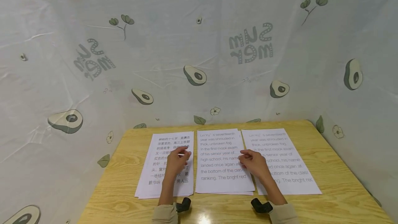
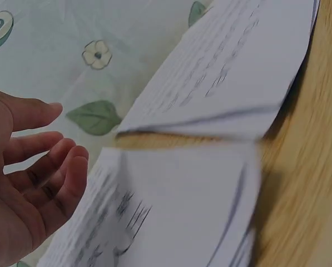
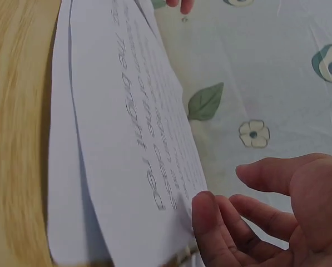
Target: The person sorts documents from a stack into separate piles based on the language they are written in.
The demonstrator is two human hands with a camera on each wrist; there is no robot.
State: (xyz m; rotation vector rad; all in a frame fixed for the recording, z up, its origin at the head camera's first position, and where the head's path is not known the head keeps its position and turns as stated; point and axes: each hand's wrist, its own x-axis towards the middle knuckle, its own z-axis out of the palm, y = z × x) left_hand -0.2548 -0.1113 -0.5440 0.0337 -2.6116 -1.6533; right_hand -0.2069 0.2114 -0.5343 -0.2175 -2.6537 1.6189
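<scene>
Three piles of printed paper lie side by side. My left hand (image 1: pixel 176 163) is over the left pile (image 1: pixel 143 190), which bears Chinese characters; its fingers are loosely bent, and in the left wrist view a gap shows between thumb and fingers with nothing in it. The middle pile (image 1: pixel 214 186) carries large English text, its lower sheets jutting out slightly. Along that pile's right side is my right hand (image 1: pixel 255 164), loosely bent too, partly covering the right-hand sheet (image 1: pixel 300 186) of English text. In the right wrist view its fingertips (image 3: pixel 204 208) overlap the paper's edge; whether they touch cannot be told.
All the paper rests on a yellow wood-grain table (image 1: pixel 112 196). A pale cloth (image 1: pixel 168 44) printed with avocados, leaves and lettering hangs behind the table and along both sides. Each wrist wears a black mount (image 1: pixel 184 204) beside a beige sleeve (image 1: pixel 165 213).
</scene>
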